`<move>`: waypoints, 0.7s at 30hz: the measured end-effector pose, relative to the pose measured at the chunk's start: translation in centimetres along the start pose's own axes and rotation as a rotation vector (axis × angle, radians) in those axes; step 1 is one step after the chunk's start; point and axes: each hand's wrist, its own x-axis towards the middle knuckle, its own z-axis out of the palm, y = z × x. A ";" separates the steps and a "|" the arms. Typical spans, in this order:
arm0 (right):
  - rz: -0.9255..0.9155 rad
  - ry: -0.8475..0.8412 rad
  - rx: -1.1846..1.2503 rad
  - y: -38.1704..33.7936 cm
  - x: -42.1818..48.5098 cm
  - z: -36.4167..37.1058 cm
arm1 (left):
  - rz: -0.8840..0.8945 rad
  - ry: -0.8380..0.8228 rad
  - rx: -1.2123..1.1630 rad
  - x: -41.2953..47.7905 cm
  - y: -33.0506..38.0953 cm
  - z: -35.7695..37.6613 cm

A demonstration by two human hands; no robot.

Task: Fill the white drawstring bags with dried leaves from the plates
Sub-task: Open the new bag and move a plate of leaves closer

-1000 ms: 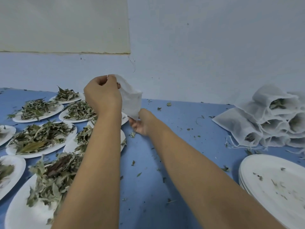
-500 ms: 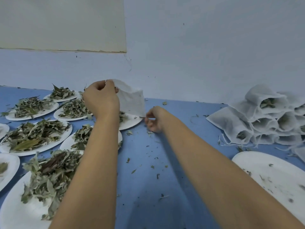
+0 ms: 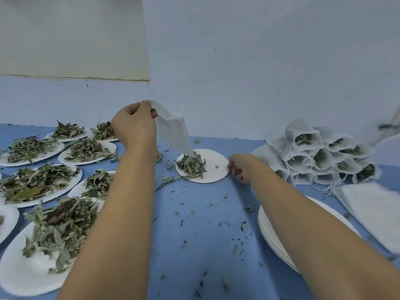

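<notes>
1. The white drawstring bag [image 3: 173, 131] hangs in the air over the far middle of the table [image 3: 194, 245]. It is thin, soft, matt cloth. Its top edge is bunched and its lower corner droops onto the dried leaves [image 3: 191, 166].
2. The left hand [image 3: 134, 124] is raised on an outstretched arm with the knuckles toward the camera. Its fingers and thumb are curled tight, pinching the bag's top edge.
3. The leaves form a loose grey-green heap on the left half of a small plate [image 3: 214, 174], which is round, white and flat.
4. The right hand [image 3: 238, 167] lies low at that plate's right rim, its fingers curled and nipping the edge.
5. To the left, plates heaped with leaves [image 3: 26, 276] crowd together, rims nearly touching, out to the picture's edge.
6. To the right are filled bags [image 3: 303, 135] piled with their mouths toward the camera. Beside them lie flat empty bags [image 3: 372, 211] and a stack of empty plates [image 3: 270, 230].
7. Between the forearms is a strip of smooth blue table, open but for scattered leaf crumbs [image 3: 243, 226]. A pale wall [image 3: 259, 72] bounds the far edge.
</notes>
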 end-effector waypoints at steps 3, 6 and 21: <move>-0.215 0.169 -0.274 0.2 0.1 0.8 | -0.004 -0.004 -0.021 -0.2 0.3 0.3; -0.553 0.227 -0.475 0.3 -0.3 2.7 | -0.001 0.006 -0.044 -0.2 0.3 0.4; -0.777 0.112 -1.000 0.4 1.7 8.1 | -0.045 0.169 -0.122 4.2 -0.5 -2.6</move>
